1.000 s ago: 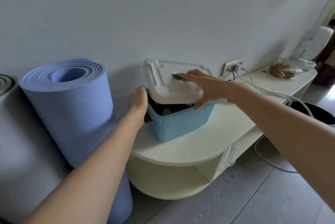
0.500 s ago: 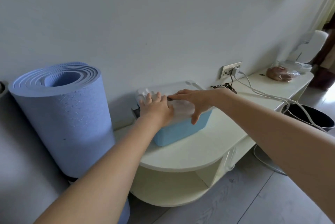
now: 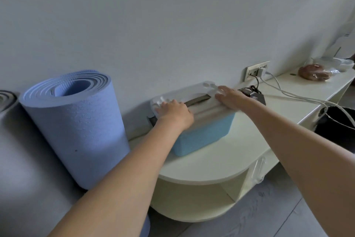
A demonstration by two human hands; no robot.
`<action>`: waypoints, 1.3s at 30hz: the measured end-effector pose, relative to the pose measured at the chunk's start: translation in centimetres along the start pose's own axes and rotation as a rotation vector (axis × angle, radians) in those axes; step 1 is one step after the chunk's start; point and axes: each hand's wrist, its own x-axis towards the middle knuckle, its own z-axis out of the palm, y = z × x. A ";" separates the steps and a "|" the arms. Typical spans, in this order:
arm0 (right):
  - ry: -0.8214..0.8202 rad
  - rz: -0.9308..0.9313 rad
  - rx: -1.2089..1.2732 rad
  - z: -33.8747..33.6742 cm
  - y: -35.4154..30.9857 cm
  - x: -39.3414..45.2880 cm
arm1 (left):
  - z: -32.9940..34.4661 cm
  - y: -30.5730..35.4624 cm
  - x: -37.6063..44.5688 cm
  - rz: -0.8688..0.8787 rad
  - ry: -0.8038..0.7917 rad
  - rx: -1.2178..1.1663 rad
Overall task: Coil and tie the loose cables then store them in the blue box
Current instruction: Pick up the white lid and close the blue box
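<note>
both hands [image 3: 173,111] [image 3: 229,96] press the white lid [image 3: 199,106] onto the blue box [image 3: 203,133], fingers apparently flat.

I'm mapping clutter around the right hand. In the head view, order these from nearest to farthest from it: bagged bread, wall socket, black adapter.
1. Black adapter, just beside the right hand.
2. Wall socket, on the wall behind.
3. Bagged bread, far right on the shelf.

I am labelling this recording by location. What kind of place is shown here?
Probably a room in a home. A rolled blue exercise mat stands against the wall, a low cream cabinet carries a blue box, and chargers sit plugged into a wall socket.
</note>
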 end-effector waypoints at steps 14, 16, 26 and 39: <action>-0.312 0.357 0.762 -1.1 2.4 -4.7 | -2.1 2.4 -1.8 0.000 -0.142 0.141; -0.248 0.389 0.702 -1.1 2.3 -5.5 | -1.8 3.0 -2.4 -0.010 -0.195 0.105; 0.136 0.285 0.213 1.4 0.3 -4.8 | -2.7 3.5 -3.5 -0.073 -0.186 0.072; -0.235 -0.253 -0.404 1.2 -9.2 -6.2 | -0.4 -4.4 -4.0 -0.081 0.358 -0.299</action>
